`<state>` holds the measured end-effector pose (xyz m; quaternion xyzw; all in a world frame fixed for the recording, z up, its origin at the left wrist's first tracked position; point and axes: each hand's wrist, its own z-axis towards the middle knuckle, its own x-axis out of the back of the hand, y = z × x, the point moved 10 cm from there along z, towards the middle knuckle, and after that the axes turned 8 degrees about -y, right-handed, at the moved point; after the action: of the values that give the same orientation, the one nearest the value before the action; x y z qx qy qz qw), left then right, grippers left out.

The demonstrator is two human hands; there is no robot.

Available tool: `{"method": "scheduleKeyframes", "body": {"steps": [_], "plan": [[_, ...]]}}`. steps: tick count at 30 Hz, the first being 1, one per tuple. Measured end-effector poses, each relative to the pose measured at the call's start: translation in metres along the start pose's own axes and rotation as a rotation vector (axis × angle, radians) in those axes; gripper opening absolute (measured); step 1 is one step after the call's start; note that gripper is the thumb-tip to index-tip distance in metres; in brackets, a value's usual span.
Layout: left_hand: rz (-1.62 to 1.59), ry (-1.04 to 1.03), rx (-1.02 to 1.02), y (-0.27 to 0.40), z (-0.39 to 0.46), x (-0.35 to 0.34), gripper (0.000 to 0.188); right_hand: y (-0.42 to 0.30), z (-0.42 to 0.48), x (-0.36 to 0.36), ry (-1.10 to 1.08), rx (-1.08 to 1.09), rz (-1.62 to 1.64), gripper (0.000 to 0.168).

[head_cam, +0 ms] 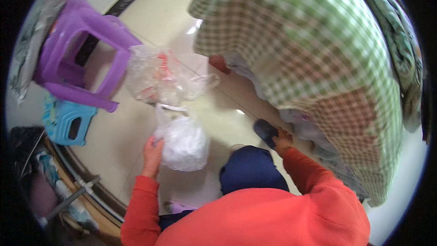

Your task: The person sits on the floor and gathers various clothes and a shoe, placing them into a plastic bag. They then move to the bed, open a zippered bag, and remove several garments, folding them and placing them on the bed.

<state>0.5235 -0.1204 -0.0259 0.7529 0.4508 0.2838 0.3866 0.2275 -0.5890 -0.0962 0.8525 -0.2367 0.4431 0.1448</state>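
My left hand point(152, 154) grips the left side of a white translucent plastic bag point(186, 143), which hangs or rests above the tiled floor. Its contents cannot be made out. Beyond it, a larger clear plastic bag with red print point(153, 75) stands against a purple plastic stool point(117, 59). On the right, my right hand point(284, 140) holds a dark slipper or shoe point(265, 132) by one end, low beside the hanging checked cloth. My knee in dark blue trousers point(252, 169) is between the two hands.
A green and brown checked cloth point(307, 48) drapes down the right side, with grey translucent bags point(304, 123) under its edge. A reddish object point(219, 64) shows beneath it. At left are a small blue plastic stool point(71, 123) and a metal-tube rack point(83, 186) holding several items.
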Motion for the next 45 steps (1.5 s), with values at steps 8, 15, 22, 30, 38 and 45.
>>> {"method": "scheduleKeyframes", "body": {"steps": [8, 15, 22, 30, 38, 45], "plan": [[0.094, 0.082, -0.04, 0.011, -0.004, 0.005, 0.021, -0.168, 0.033, 0.09, -0.348, 0.407, -0.206, 0.053], [0.106, 0.274, -0.089, 0.047, -0.037, 0.051, 0.019, -0.379, 0.081, 0.224, 0.27, 0.826, 0.239, 0.067], [0.866, 0.337, -0.206, 0.097, -0.08, 0.102, 0.018, -0.45, 0.082, 0.229, 0.301, 0.973, 0.674, 0.028], [-0.425, 0.035, -0.08, 0.072, -0.063, 0.081, 0.045, -0.481, -0.117, 0.259, 0.786, 1.819, 0.131, 0.011], [-0.484, 0.169, -0.078, 0.06, -0.063, 0.087, 0.031, -0.482, -0.152, 0.219, 0.626, 2.035, -0.183, 0.01], [-0.148, 0.111, -0.162, 0.065, -0.066, 0.131, 0.032, -0.503, -0.097, 0.251, -0.39, 1.344, 0.342, 0.038]]}}
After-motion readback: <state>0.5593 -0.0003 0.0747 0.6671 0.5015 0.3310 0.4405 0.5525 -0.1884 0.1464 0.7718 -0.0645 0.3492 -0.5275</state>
